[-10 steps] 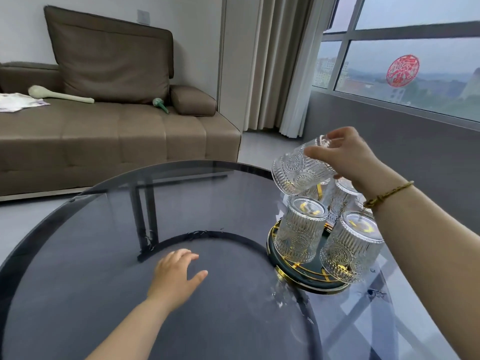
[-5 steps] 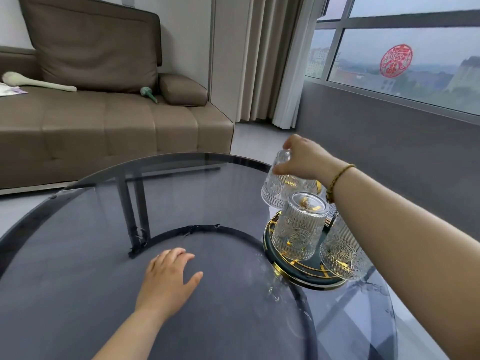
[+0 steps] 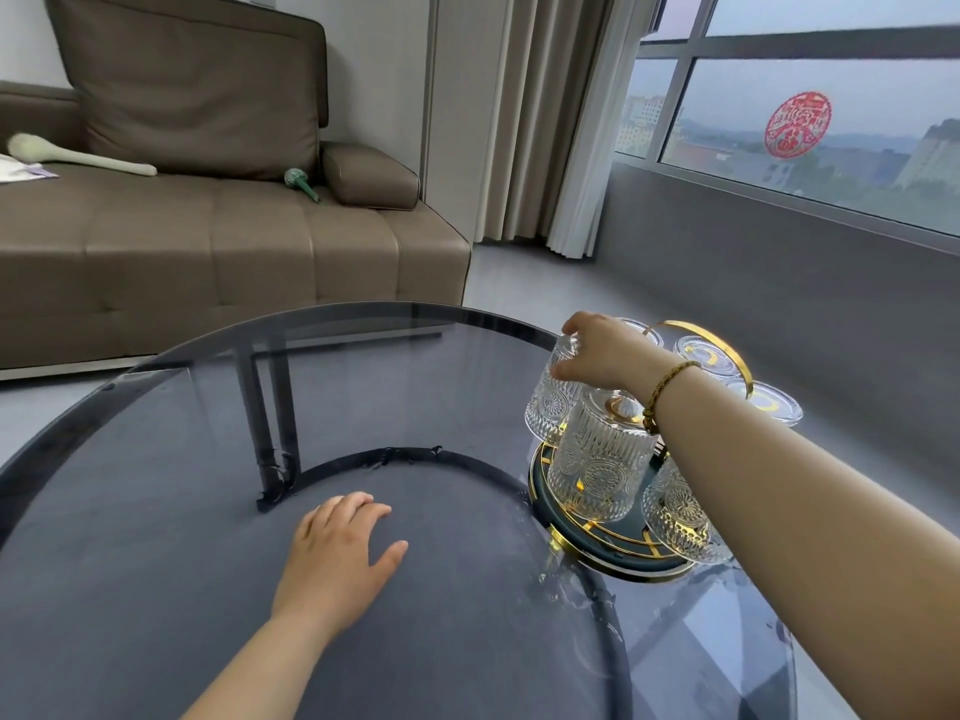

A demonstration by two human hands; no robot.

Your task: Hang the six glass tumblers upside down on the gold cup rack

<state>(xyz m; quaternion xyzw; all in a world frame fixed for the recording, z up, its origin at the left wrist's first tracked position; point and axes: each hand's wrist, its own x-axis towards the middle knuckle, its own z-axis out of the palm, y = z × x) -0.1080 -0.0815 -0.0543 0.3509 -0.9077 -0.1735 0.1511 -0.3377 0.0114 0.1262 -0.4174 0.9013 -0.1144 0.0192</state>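
Now my right hand [image 3: 602, 356] clasps the upside-down tumbler [image 3: 550, 407] at the rack's [image 3: 592, 532] far-left peg; my left hand [image 3: 337, 553] lies spread open on the table [image 3: 156, 511]

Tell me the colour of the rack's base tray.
Dark green base tray with gold trim, seen best in the head view.

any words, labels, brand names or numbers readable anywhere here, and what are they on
No text can be read anywhere in this view.
Red round paper-cut decal on the window: looks like a stylised character or pattern, too intricate and blurred to read.
Glass tumblers, gold cup rack and table: no labels or brand marks visible.
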